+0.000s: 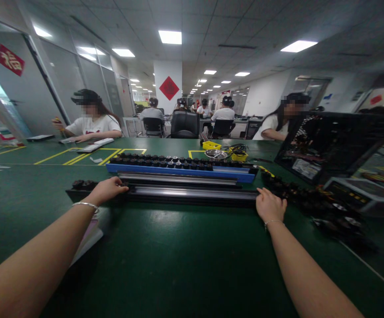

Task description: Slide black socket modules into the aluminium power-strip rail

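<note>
A long black rail with a shiny metal channel (192, 192) lies across the table in front of me. My left hand (107, 191) is closed in a pinch over its left part; whatever sits between the fingertips is too small and dark to make out. Small black parts (84, 184) stand on the rail's left end, beyond that hand. My right hand (272, 205) grips the rail's right end with curled fingers. Just behind lies a second metal-topped rail (178, 178), and behind that a blue rail (182, 171) carrying several small black parts (155, 160).
Heaped black parts (337, 216) lie to the right, near a grey metal box (360, 194) and an open black computer case (311, 150). A metal dish (216, 154) and yellow trays (212, 145) stand behind the rails. A white-and-pink packet (88, 240) lies under my left forearm. People sit across the table.
</note>
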### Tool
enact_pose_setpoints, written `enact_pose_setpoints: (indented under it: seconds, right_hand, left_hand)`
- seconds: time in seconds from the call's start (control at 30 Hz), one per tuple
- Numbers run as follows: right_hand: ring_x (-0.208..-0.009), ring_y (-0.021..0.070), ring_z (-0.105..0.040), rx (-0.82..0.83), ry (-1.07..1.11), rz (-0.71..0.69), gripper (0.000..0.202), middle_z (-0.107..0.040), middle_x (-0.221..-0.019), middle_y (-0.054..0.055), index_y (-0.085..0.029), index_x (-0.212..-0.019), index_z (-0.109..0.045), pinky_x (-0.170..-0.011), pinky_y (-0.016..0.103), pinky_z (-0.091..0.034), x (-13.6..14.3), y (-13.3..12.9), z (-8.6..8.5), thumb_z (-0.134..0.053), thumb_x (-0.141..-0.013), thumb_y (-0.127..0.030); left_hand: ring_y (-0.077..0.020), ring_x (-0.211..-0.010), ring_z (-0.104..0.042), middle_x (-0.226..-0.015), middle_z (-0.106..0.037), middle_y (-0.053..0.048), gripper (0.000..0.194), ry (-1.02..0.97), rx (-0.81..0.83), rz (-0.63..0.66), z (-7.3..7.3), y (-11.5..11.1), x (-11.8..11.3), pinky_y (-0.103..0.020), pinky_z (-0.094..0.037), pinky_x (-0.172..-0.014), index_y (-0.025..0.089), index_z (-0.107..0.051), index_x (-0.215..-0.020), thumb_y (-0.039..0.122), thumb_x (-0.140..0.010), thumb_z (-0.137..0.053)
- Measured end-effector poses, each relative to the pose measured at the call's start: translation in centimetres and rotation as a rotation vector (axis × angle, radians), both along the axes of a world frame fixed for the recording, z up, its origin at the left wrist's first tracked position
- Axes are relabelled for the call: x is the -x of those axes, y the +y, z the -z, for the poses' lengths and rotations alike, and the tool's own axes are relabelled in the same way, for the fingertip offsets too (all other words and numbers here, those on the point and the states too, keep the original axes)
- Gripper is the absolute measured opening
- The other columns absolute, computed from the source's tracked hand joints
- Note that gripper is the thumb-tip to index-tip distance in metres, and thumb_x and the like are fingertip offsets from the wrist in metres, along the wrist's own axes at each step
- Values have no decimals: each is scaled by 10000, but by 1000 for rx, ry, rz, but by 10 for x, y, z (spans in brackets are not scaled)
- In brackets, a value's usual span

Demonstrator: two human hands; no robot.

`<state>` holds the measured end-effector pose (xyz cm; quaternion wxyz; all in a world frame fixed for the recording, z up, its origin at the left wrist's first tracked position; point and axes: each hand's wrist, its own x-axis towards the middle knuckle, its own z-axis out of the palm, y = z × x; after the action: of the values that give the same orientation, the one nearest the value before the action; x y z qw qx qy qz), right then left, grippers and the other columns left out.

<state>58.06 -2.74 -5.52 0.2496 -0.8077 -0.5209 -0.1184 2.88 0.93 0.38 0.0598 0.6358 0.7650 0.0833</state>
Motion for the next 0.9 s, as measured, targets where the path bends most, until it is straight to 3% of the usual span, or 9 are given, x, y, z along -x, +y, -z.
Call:
enact_pose_setpoints:
  seconds: [0.9]
  right_hand:
    - [-1098, 244, -470, 11, 1, 5, 453, -519, -1301, 4, -273, -1188, -576, -1039, 541, -202, 1, -1, 0, -273, -851, -277]
  left_hand:
    - [-219, -804, -627, -885, -672, -55, 396, -22, -45, 83, 4, 1, -44, -271, -421, -633, 201, -557, -867, 548, -676, -539]
